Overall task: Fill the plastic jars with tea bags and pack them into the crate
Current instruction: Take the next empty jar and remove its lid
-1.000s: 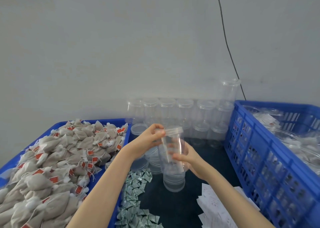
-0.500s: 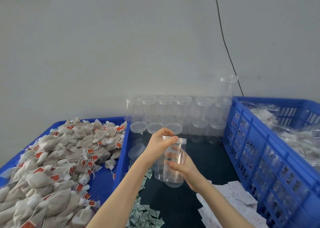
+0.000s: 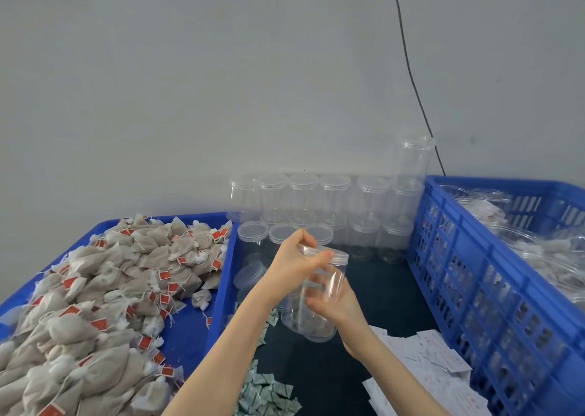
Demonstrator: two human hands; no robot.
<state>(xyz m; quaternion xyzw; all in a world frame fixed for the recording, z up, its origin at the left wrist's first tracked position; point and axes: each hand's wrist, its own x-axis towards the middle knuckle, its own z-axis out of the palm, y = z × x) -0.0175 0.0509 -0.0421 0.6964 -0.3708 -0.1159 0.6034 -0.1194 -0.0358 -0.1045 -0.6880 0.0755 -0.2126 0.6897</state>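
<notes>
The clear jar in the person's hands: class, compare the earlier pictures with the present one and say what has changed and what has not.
The jar was lifted off the stack of jars it stood on a second ago and now tilts above the dark table. The left hand keeps gripping its lid; the right hand still holds its body. The tea bags, the jar rows at the wall and the crate stayed put.

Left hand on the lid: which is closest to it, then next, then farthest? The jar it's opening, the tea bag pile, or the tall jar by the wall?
From the left hand:
1. Held jar, right under it.
2. Tea bag pile, to its left.
3. Tall jar, far back right.
</notes>
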